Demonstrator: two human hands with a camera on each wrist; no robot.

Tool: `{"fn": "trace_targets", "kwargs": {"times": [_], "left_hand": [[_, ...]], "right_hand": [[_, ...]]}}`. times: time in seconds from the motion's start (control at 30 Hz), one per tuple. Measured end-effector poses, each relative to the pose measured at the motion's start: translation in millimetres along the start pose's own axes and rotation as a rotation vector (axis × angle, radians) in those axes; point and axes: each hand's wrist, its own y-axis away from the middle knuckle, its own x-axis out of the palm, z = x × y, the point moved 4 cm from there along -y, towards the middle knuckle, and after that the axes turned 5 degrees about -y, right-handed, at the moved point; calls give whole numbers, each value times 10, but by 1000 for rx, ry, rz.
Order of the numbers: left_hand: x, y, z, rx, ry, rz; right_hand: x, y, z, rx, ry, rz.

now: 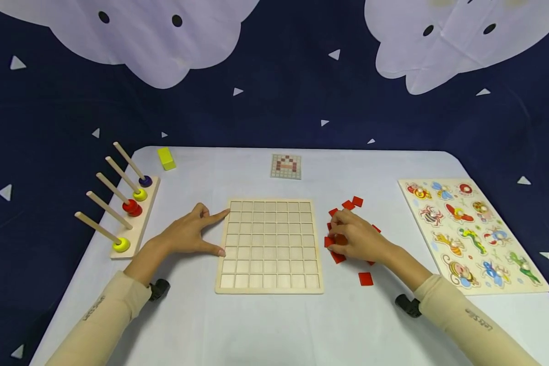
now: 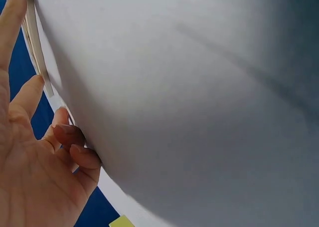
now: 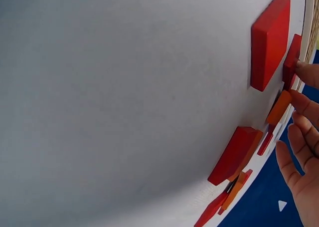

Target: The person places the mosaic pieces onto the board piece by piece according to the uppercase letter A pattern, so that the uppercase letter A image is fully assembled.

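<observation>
Left hand (image 1: 189, 235), thumb and forefinger spread wide, touched the left edge of the board (image 1: 270, 240). Right hand (image 1: 357, 236) touched red tiles (image 1: 338, 257) clustered on the counter (image 1: 256, 325) beyond the opposite edge; its grip could not be told. Crowding risked neighbours being dragged along.

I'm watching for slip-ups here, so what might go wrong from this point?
The right hand is in among loose red tiles, so its fingers might scatter some. The left hand has thumb and forefinger at the edge of the wooden grid board; a push could slide it.
</observation>
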Motion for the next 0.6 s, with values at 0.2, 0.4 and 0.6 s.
{"fn": "trace_targets", "kwargs": {"times": [0.2, 0.4, 0.6], "left_hand": [[22, -7, 5, 11, 12, -7], [14, -5, -17, 24, 17, -14], [1, 1, -19, 22, 17, -15]], "right_hand": [[3, -6, 8, -3, -12, -17], [-3, 5, 7, -11, -12, -25], [-67, -88, 48, -6, -36, -38]]}}
